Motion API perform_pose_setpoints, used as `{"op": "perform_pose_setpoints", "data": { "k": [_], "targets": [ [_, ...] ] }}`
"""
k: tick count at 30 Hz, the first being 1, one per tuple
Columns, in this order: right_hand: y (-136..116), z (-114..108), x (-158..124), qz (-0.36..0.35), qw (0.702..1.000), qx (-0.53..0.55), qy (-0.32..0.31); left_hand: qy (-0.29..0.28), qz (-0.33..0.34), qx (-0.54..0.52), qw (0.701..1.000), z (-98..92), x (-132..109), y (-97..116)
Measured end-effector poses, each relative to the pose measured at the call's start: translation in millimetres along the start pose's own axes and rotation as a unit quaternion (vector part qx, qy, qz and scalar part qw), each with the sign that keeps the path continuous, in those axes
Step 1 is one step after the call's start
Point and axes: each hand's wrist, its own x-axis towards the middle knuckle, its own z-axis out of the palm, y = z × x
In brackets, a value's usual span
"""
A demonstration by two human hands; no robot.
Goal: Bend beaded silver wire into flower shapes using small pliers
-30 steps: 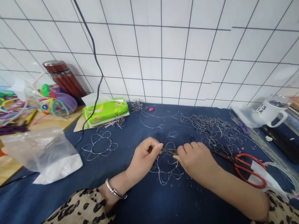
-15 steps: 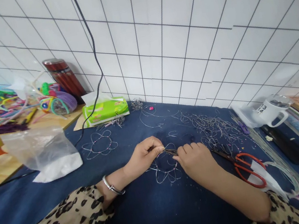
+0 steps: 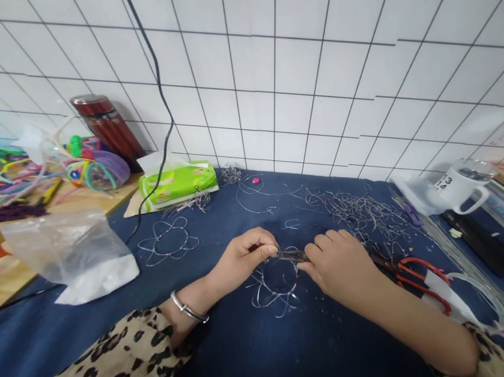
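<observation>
Near the middle of the blue cloth, my left hand [image 3: 250, 255] pinches the upper edge of a flower-shaped wire ring [image 3: 267, 298] with small beads on it. My right hand [image 3: 341, 264] is closed around a pair of pliers [image 3: 293, 255]. The pliers' dark jaws point left and meet the wire right at my left fingertips; the exact grip there is too small to make out. The looped wire petals hang below both hands. A second beaded wire flower [image 3: 168, 241] lies flat on the cloth, left of my left hand.
Red-handled scissors [image 3: 426, 275] lie right of my right hand, beside straight wires [image 3: 466, 271]. Tangled wire scraps [image 3: 363, 211] spread behind. A white mug [image 3: 464, 187] stands at right. A tissue pack [image 3: 178, 185], plastic bag [image 3: 84, 263] and red thermos [image 3: 107, 129] are at left.
My right hand has shifted slightly right and the pliers show more of their length. The wire flower has turned and tilted a little. My left hand stays almost in place.
</observation>
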Motion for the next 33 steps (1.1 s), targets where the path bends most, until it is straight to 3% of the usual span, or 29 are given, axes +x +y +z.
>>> {"op": "perform_pose_setpoints", "data": {
  "k": [8, 20, 33],
  "targets": [
    [5, -23, -3, 0.006, 1.000, -0.013, -0.006, -0.020, -0.006, -0.066, 0.998, -1.4, 0, -2],
    [1, -29, -6, -0.013, 0.999, -0.007, -0.028, -0.045, 0.004, -0.128, 0.991, -1.2, 0, -1],
    [-5, -26, -9, -0.028, 0.998, 0.012, -0.052, -0.086, 0.055, -0.034, 0.994, -5.7, 0, 13]
  ]
}}
